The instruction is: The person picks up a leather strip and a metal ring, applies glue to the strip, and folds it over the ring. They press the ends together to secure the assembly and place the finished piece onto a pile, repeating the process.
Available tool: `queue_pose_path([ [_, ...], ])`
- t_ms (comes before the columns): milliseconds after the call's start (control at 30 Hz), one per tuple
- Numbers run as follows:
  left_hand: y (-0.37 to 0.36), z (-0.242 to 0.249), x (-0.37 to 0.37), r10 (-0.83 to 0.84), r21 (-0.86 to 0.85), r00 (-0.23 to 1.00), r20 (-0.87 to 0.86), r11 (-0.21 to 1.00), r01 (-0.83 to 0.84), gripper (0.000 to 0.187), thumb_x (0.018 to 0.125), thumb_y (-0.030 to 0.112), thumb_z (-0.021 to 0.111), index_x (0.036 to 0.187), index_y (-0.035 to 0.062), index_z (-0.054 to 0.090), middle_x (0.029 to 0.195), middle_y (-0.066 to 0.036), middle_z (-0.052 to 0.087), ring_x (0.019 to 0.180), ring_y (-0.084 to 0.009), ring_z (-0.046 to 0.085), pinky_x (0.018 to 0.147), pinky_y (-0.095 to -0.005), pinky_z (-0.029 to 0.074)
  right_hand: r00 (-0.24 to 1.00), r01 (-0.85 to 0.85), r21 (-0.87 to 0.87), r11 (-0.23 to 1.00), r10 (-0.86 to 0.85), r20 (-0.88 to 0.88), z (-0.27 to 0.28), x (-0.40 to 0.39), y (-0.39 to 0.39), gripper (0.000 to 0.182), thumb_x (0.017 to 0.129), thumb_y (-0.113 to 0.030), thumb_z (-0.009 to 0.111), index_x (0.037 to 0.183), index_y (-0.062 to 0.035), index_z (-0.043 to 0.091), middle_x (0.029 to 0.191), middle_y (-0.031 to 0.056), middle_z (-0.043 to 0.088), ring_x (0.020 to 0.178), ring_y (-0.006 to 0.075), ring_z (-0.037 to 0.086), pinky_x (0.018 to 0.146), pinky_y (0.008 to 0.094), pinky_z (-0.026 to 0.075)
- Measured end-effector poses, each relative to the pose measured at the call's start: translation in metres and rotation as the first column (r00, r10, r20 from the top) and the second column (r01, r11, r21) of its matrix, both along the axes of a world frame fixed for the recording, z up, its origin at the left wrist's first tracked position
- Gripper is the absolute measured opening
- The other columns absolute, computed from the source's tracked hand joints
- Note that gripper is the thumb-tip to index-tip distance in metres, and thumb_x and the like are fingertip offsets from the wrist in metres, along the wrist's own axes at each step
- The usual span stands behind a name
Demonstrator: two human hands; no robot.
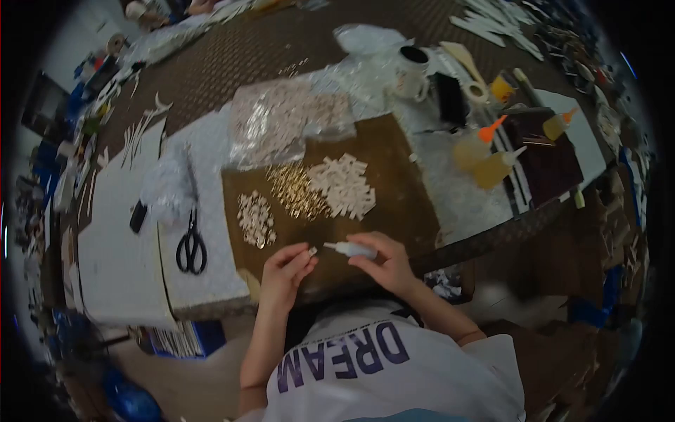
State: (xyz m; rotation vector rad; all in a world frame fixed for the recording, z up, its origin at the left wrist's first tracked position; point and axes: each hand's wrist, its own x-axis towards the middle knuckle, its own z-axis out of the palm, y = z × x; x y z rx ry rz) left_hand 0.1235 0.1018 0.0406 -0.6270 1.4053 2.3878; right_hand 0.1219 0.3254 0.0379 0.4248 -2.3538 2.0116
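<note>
My left hand (290,266) is closed in a pinch on a small white piece (313,251) near the front of the brown mat (394,169). Fingers wrapped round a small white squeeze bottle (356,250), my right hand (388,261) keeps it on its side. The bottle's narrow nozzle points left, a short gap away from the white piece. Just beyond my hands lie a heap of white strips (344,184), a heap of gold-coloured metal parts (299,190) and a smaller pile of white-and-gold pieces (256,219).
Black-handled scissors (191,250) lie left of the mat. A plastic bag of pale pieces (274,119) covers its back edge. A mug (410,77), yellowish bottles (493,169) and a dark red board (545,162) stand or lie to the right.
</note>
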Motion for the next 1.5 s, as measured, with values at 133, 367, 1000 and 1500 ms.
queue_pose_path([
  [133, -0.007, -0.001, 0.006, -0.024, 0.064, 1.0, -0.012, 0.998, 0.024, 0.021, 0.084, 0.002, 0.063, 0.104, -0.0024, 0.062, 0.094, -0.012, 0.067, 0.082, -0.018, 0.066, 0.072, -0.0238, 0.055, 0.999, -0.034, 0.028, 0.999, 0.034, 0.01, 0.008, 0.001, -0.009, 0.033, 0.076, -0.006, 0.072, 0.107, -0.004, 0.063, 0.097, 0.0093, 0.063, 0.085, 0.0186, 0.062, 0.071, 0.0275, 0.05],
  [367, -0.008, -0.003, 0.013, -0.026, 0.068, 0.999, -0.048, 0.997, 0.029, 0.02, 0.084, 0.002, 0.064, 0.103, -0.0016, 0.064, 0.092, -0.012, 0.067, 0.082, -0.0184, 0.067, 0.073, -0.0244, 0.055, 0.998, -0.037, 0.124, 0.992, 0.043, -0.043, 0.012, 0.001, -0.015, 0.033, 0.076, -0.007, 0.072, 0.108, -0.0057, 0.064, 0.094, 0.0086, 0.062, 0.08, 0.018, 0.063, 0.066, 0.0274, 0.051],
  [1000, -0.007, -0.008, 0.022, -0.079, -0.125, 0.983, -0.168, 0.99, 0.058, 0.017, 0.082, 0.001, 0.066, 0.099, -0.0022, 0.066, 0.085, -0.01, 0.068, 0.078, -0.0134, 0.066, 0.071, -0.0233, 0.054, 0.991, -0.049, 0.368, 0.929, 0.091, -0.099, 0.023, 0.007, -0.025, 0.032, 0.075, -0.006, 0.072, 0.105, -0.0055, 0.064, 0.092, 0.0091, 0.061, 0.079, 0.0219, 0.062, 0.065, 0.0302, 0.051],
  [1500, -0.007, -0.014, 0.024, -0.093, -0.135, 0.987, -0.133, 0.988, 0.075, 0.018, 0.082, 0.002, 0.066, 0.099, -0.0028, 0.065, 0.086, -0.01, 0.068, 0.077, -0.0139, 0.066, 0.07, -0.023, 0.054, 0.993, -0.095, 0.351, 0.932, 0.115, -0.037, 0.018, 0.005, -0.023, 0.03, 0.076, -0.005, 0.07, 0.105, -0.0039, 0.063, 0.091, 0.0089, 0.06, 0.08, 0.0192, 0.061, 0.066, 0.0287, 0.049],
])
